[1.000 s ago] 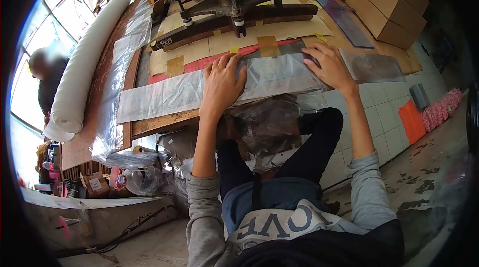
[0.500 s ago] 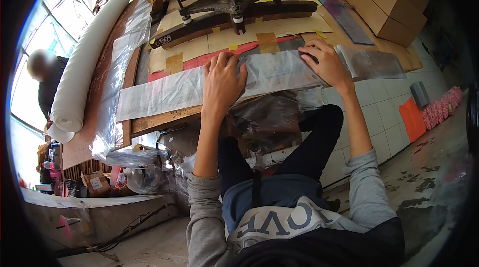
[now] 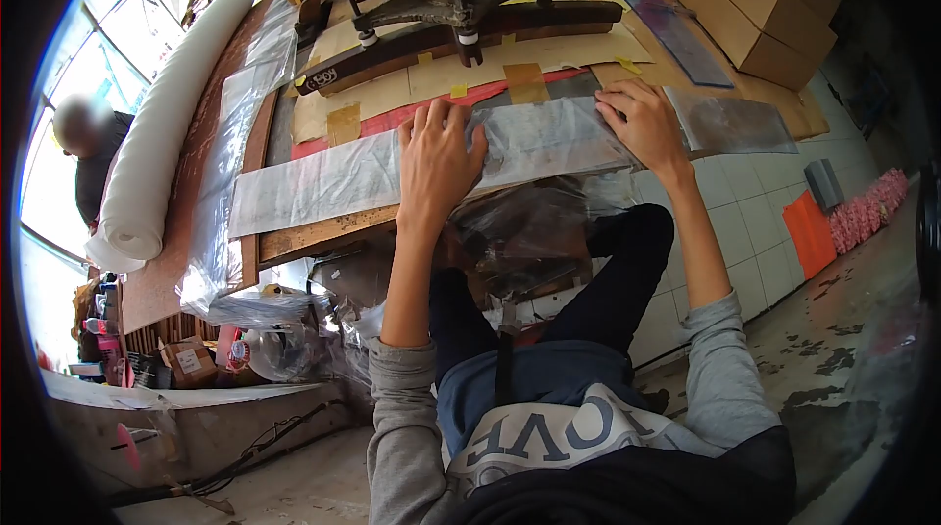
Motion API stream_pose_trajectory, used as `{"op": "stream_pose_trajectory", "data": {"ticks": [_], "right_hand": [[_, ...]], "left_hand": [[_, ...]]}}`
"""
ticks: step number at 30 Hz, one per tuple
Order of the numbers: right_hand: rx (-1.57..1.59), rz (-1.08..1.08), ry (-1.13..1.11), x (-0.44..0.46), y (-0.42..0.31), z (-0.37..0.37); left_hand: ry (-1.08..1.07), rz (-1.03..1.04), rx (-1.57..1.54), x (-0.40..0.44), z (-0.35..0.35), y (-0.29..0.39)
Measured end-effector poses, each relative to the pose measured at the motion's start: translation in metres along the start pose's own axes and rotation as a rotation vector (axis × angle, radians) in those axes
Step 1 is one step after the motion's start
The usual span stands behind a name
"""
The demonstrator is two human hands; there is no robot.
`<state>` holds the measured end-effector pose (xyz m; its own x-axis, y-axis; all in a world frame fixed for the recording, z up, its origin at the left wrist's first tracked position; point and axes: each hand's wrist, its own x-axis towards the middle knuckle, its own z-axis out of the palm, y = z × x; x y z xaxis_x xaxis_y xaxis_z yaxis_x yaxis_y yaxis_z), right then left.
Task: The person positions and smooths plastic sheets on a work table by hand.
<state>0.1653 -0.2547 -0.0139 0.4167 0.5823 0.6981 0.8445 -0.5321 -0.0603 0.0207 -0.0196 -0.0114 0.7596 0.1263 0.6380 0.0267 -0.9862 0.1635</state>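
A long, translucent whitish plastic strip lies along the front edge of the worktable, slightly wrinkled. My left hand rests flat on its middle, fingers stretched forward and thumb apart. At the strip's right end, my right hand is bent, thumb and index finger pinched at the upper corner; the exact contact is partly hidden by the fingers. Just beyond the strip are a red strip and pale boards with pieces of brown tape. Another clear plastic piece lies right of my right hand.
A dark metal press head with a long bar spans the table beyond my hands. Cardboard boxes are stacked at the right. A white roll lies at the left, with a person behind it. Crumpled plastic hangs below the edge.
My right thumb and index finger have drawn together at the strip's corner, and that hand has shifted slightly. My left hand stays in place. The person at the left has moved a little.
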Motion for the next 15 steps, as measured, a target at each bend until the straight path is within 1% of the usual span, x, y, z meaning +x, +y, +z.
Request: {"op": "stream_pose_trajectory", "data": {"ticks": [5,8,12,15], "right_hand": [[0.015,-0.006,-0.029,0.002,-0.001,-0.003],[0.158,0.018,-0.137,0.016,-0.003,-0.002],[0.420,-0.056,-0.219,0.045,-0.020,0.019],[0.470,-0.157,-0.360,0.070,-0.041,0.036]], "left_hand": [[-0.087,-0.023,-0.009,0.002,0.007,-0.005],[-0.183,-0.031,-0.069,0.010,0.008,-0.012],[-0.300,-0.047,-0.136,0.018,0.009,-0.017],[-0.233,-0.016,-0.199,0.017,0.014,-0.019]]}}
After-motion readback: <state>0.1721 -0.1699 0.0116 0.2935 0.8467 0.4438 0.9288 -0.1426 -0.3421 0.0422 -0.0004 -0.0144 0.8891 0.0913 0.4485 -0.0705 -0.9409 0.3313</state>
